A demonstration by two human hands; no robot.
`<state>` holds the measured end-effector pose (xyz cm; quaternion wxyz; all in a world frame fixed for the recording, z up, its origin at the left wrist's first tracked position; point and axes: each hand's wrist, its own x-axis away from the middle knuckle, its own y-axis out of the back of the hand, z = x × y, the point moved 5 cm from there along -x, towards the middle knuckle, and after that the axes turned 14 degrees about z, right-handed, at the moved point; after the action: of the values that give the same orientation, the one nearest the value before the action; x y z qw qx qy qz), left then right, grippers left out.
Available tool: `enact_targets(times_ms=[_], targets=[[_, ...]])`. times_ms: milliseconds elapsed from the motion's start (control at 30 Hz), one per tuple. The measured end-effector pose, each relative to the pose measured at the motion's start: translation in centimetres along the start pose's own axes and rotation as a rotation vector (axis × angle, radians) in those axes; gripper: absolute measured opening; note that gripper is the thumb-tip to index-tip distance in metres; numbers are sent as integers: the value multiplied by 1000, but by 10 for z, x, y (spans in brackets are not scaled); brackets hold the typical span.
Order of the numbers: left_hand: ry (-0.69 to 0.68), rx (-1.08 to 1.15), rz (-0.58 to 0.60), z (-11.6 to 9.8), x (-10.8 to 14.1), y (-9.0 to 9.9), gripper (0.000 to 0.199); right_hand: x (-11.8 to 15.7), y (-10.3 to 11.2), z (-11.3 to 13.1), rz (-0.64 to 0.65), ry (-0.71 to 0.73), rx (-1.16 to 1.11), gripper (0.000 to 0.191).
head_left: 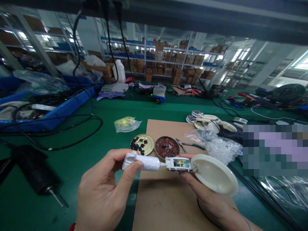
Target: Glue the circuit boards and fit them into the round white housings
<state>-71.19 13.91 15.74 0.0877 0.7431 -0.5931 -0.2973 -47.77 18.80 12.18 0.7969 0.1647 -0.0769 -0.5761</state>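
Note:
Between thumb and fingers, my left hand (106, 186) grips a white squeeze tube (148, 163) with a crumpled end. Its thin nozzle points right and meets, or nearly meets, the left end of a small white plastic housing (172, 164). My right hand (204, 189) holds that housing from behind and below; yellow and blue-green parts show inside it. Thin coloured wires run from the housing to a round cream-white cover (216, 175), which hangs over my right hand and hides part of it.
Beyond my hands are a gold lid with black pieces (148, 141), a round tin with small parts (166, 138) and pliers (192, 145). Cardboard (154, 205) lies under my hands. An electric screwdriver (36, 170) is at left, bagged white parts (218, 144) at right, cables (96, 134) around.

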Motion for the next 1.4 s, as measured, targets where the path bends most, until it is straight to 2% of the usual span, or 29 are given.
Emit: enact_targets(times_ms=[100,167,233,267,333,400,467,567,633,733,800,900,1067,1133,1267,1400], targets=[[124,281,70,9,-10,-5,17,-2,-1,3,42,-14,-56,30],[273,625,119,20,-18,-12,17,-2,-2,-2,2,-11,-110,32],[419,948,118,29,-25,-18,18,-3,-3,-11,-75,12,-202,38],[465,1046,106,33,-28,-19,22,-4,-3,-16,-116,28,-266,42],[500,1087,110,38,-32,-19,26,-7,-3,-23,-150,42,-417,48],[491,971,175,43,-31,-19,17,-12,-2,-26,-143,39,-561,50],[492,760,290,51,-23,-21,11,-18,3,-25,-120,53,-660,51],[460,345,467,66,-3,-24,20,-24,15,-22,-142,103,-723,51],[418,78,530,73,6,-23,22,-26,21,-23,-163,118,-746,52],[336,-266,554,70,3,-19,21,-27,26,-26,-194,109,-791,52],[237,-438,503,58,-13,-18,21,-27,28,-28,-203,104,-826,53],[117,-556,440,32,-44,-28,23,-28,34,-26,-216,121,-849,53],[-42,-626,590,-10,-85,-74,23,-30,45,-21,-271,148,-849,50],[-63,-691,624,-17,-96,-83,22,-30,48,-20,-280,152,-839,50],[-6,-829,622,-2,-112,-78,23,-30,52,-19,-295,144,-842,52],[23,-877,729,28,-115,-80,15,-29,53,-19,-298,143,-817,53]])
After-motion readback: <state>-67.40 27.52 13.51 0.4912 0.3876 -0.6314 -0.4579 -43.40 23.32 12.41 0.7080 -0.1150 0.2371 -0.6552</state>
